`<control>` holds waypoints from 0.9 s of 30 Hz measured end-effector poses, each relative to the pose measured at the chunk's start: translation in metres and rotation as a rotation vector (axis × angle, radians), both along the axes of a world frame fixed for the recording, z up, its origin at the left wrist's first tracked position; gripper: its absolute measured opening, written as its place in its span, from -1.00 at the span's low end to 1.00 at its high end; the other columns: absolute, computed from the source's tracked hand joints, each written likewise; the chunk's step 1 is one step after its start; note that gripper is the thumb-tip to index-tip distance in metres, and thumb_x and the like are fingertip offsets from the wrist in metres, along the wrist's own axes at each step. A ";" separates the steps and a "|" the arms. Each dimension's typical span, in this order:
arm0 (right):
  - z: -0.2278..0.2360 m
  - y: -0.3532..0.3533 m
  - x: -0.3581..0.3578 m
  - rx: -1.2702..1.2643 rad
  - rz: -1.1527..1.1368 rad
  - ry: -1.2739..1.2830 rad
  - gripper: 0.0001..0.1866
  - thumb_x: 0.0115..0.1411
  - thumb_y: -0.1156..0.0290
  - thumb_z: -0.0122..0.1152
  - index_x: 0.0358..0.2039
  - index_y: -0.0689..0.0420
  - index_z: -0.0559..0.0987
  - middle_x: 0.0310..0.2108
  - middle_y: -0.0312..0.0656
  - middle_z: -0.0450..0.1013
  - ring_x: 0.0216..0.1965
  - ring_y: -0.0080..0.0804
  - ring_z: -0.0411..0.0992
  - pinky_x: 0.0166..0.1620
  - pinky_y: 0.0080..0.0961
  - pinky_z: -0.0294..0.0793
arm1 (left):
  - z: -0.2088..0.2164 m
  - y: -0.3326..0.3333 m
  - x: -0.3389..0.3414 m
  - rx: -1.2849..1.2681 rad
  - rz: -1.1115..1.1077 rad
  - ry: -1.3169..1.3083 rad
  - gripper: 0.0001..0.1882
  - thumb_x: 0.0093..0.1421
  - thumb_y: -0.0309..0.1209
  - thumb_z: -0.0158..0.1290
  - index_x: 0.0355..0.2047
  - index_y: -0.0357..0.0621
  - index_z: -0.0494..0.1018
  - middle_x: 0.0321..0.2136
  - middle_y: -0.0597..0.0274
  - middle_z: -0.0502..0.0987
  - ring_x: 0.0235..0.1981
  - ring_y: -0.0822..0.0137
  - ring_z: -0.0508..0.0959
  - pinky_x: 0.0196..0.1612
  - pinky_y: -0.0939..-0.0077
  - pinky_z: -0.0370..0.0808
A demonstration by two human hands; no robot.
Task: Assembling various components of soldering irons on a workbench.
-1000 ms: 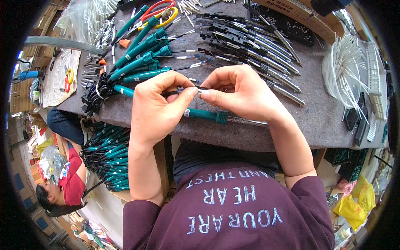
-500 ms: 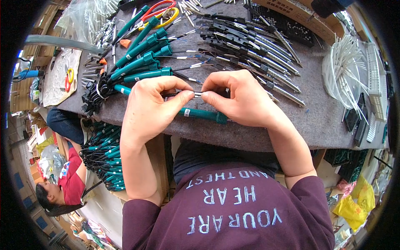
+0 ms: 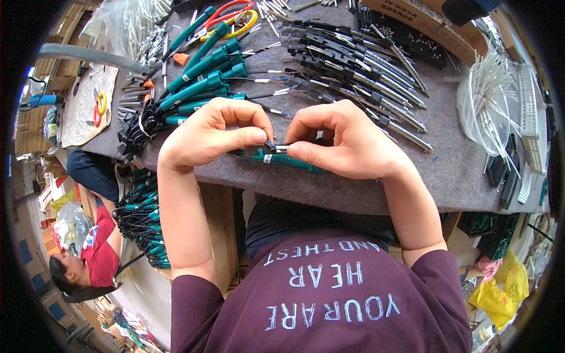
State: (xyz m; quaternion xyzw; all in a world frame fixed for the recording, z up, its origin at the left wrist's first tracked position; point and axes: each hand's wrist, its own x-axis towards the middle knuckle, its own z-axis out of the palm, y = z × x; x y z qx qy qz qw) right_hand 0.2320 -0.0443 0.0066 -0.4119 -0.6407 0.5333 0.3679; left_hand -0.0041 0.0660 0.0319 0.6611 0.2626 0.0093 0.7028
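My left hand (image 3: 215,132) has its thumb and forefinger closed near the end of a thin blue-and-dark wire (image 3: 269,143). My right hand (image 3: 344,141) pinches a small wire joint with white sleeves and black leads (image 3: 281,149), right beside the left fingertips. Under both hands, close to the table's front edge, lies a green tube with a ribbed end (image 3: 303,163), partly covered by my fingers. A bundle of similar green tubes (image 3: 197,85) with wires coming out of their ends lies to the left. Beyond my right hand is a row of silver metal rods with black parts (image 3: 376,76).
Scissors with red and yellow handles (image 3: 232,17) lie at the back. White cable ties (image 3: 488,106) fill a clear bag at the right. A carton (image 3: 424,20) stands at the far right. More green tubes (image 3: 144,217) hang at lower left, near another person (image 3: 106,250).
My left hand has shifted left and its wrist has swung outward, with the fingertips now a little apart from the joint. My right hand has stayed nearly in place, its fingertips slightly lower.
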 end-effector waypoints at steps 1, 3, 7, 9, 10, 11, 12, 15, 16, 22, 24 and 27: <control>0.000 0.000 0.000 -0.010 -0.011 -0.009 -0.85 0.19 0.42 0.31 -0.31 0.25 0.63 -0.50 -0.13 0.56 -0.45 -0.54 0.47 -0.31 -0.47 0.49 | -0.004 0.001 -0.001 0.001 0.002 -0.001 -0.82 0.32 -0.37 0.18 -0.26 -0.27 0.57 -0.42 0.41 0.57 -0.36 0.60 0.49 -0.27 0.65 0.45; -0.002 0.000 -0.001 -0.021 -0.022 -0.019 -0.86 0.19 0.44 0.30 -0.31 0.25 0.63 -0.50 -0.14 0.56 -0.44 -0.55 0.48 -0.30 -0.48 0.49 | -0.012 0.001 -0.003 -0.056 0.041 -0.047 -0.84 0.31 -0.40 0.19 -0.26 -0.28 0.57 -0.41 0.38 0.59 -0.38 0.58 0.52 -0.29 0.65 0.47; -0.005 0.000 -0.002 -0.045 -0.051 0.025 -0.85 0.19 0.44 0.31 -0.30 0.27 0.63 -0.49 -0.14 0.57 -0.44 -0.57 0.49 -0.29 -0.49 0.50 | -0.014 -0.003 0.000 -0.046 0.114 -0.087 -0.88 0.30 -0.45 0.19 -0.27 -0.28 0.57 -0.40 0.35 0.60 -0.38 0.57 0.55 -0.28 0.65 0.51; -0.002 0.001 -0.001 -0.053 -0.053 0.002 -0.85 0.19 0.44 0.31 -0.30 0.27 0.63 -0.49 -0.15 0.57 -0.43 -0.57 0.49 -0.29 -0.50 0.50 | -0.014 -0.003 0.003 -0.039 0.095 -0.003 -0.87 0.24 -0.46 0.24 -0.29 -0.26 0.56 -0.36 0.34 0.61 -0.35 0.56 0.57 -0.25 0.64 0.52; 0.000 0.001 0.000 -0.066 -0.068 0.012 -0.84 0.19 0.44 0.31 -0.31 0.28 0.63 -0.49 -0.15 0.58 -0.43 -0.58 0.50 -0.29 -0.51 0.50 | -0.016 -0.003 0.003 -0.015 0.093 -0.024 -0.87 0.23 -0.46 0.24 -0.27 -0.27 0.56 -0.37 0.34 0.61 -0.36 0.54 0.58 -0.26 0.64 0.52; 0.001 0.001 0.001 -0.078 -0.083 0.023 -0.84 0.19 0.43 0.32 -0.31 0.29 0.63 -0.48 -0.16 0.58 -0.43 -0.58 0.50 -0.30 -0.52 0.50 | -0.015 -0.004 0.003 -0.014 0.093 -0.026 -0.87 0.23 -0.46 0.24 -0.27 -0.27 0.56 -0.37 0.34 0.61 -0.36 0.54 0.58 -0.26 0.64 0.52; 0.001 0.001 0.000 -0.076 -0.083 0.023 -0.84 0.19 0.43 0.32 -0.31 0.29 0.63 -0.48 -0.16 0.58 -0.43 -0.58 0.50 -0.30 -0.52 0.50 | -0.014 -0.005 0.002 0.015 0.136 -0.021 -0.87 0.24 -0.46 0.23 -0.27 -0.27 0.56 -0.38 0.34 0.61 -0.36 0.54 0.58 -0.25 0.63 0.52; 0.000 0.002 -0.002 -0.042 -0.284 -0.034 -0.81 0.18 0.41 0.33 -0.33 0.31 0.64 -0.47 -0.14 0.60 -0.40 -0.57 0.54 -0.28 -0.53 0.54 | -0.019 -0.011 0.000 0.142 0.312 -0.025 -0.87 0.26 -0.48 0.21 -0.26 -0.30 0.56 -0.41 0.32 0.61 -0.38 0.52 0.59 -0.25 0.61 0.54; -0.006 0.004 -0.002 -0.039 -0.339 -0.062 -0.80 0.18 0.40 0.33 -0.33 0.31 0.65 -0.47 -0.13 0.60 -0.41 -0.55 0.55 -0.28 -0.52 0.55 | -0.019 -0.015 0.000 0.230 0.372 0.011 -0.87 0.26 -0.49 0.20 -0.26 -0.33 0.57 -0.40 0.31 0.62 -0.38 0.52 0.60 -0.24 0.61 0.54; -0.017 0.004 -0.006 0.150 -0.441 -0.268 -0.82 0.19 0.40 0.36 -0.36 0.28 0.65 -0.52 -0.19 0.59 -0.52 -0.64 0.45 -0.39 -0.63 0.46 | -0.005 -0.040 0.016 0.764 0.450 0.123 -0.89 0.10 -0.49 0.27 -0.43 -0.28 0.58 -0.54 0.13 0.61 -0.47 0.40 0.61 -0.34 0.45 0.50; -0.013 0.003 -0.006 0.146 -0.395 -0.360 -0.81 0.15 0.40 0.35 -0.36 0.29 0.64 -0.54 -0.10 0.57 -0.53 -0.56 0.49 -0.39 -0.58 0.49 | -0.004 -0.040 0.017 1.089 0.340 0.123 -0.91 0.06 -0.48 0.26 -0.47 -0.20 0.57 -0.55 0.16 0.59 -0.48 0.20 0.59 -0.34 0.32 0.47; -0.017 0.002 -0.008 0.111 -0.281 -0.338 -0.81 0.15 0.41 0.32 -0.35 0.31 0.65 -0.55 -0.10 0.57 -0.50 -0.50 0.54 -0.35 -0.51 0.53 | -0.004 -0.040 0.017 1.264 0.235 0.172 -0.91 0.02 -0.46 0.28 -0.49 -0.08 0.56 -0.55 0.23 0.56 -0.45 0.13 0.55 -0.28 0.27 0.40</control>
